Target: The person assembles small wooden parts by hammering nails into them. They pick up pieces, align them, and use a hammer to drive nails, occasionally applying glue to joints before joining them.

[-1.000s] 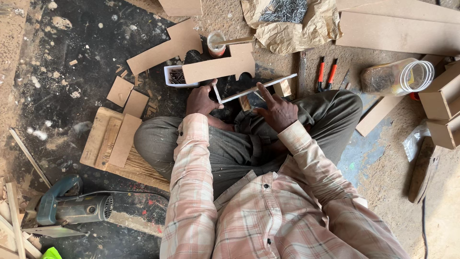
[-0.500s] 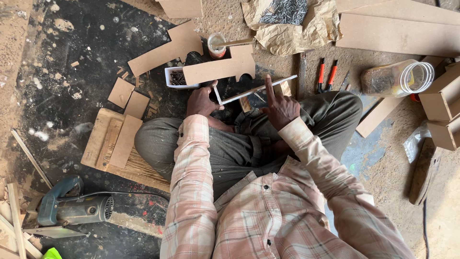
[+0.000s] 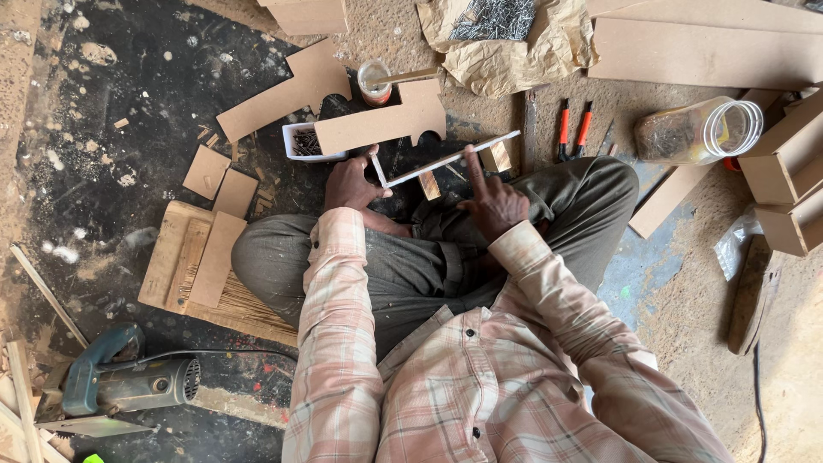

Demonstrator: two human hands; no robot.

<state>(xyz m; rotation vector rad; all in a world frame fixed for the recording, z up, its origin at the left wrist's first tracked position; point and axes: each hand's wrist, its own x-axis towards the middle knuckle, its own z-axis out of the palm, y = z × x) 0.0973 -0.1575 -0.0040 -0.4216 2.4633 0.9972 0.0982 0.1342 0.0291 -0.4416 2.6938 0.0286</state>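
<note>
Here, looking straight down from the head camera, I see my left hand (image 3: 351, 184) closed on the near-left corner of a thin white-edged board (image 3: 446, 160), thumb and fingers pinching its end. My right hand (image 3: 493, 201) sits at about three o'clock from the left, its fingers mostly curled in, with the index finger stretched up so its tip touches the board's long edge near the middle. The board runs tilted from that left grip up toward one o'clock, held above my crossed legs in grey trousers (image 3: 411, 266). A small wooden block (image 3: 495, 157) shows just behind the board's far end, and another lies under its middle. At twelve o'clock from the left hand lies a notched cardboard-coloured panel (image 3: 381, 124), partly covering a small white tray of nails (image 3: 302, 142). Beyond it stands a small round pot (image 3: 375, 82) with a stick in it. Two red-handled tools (image 3: 573, 129) lie at two o'clock from the right hand, and a clear plastic jar (image 3: 699, 130) lies on its side further out. At eight o'clock, well apart, rests a blue-grey power saw (image 3: 120, 386).
</note>
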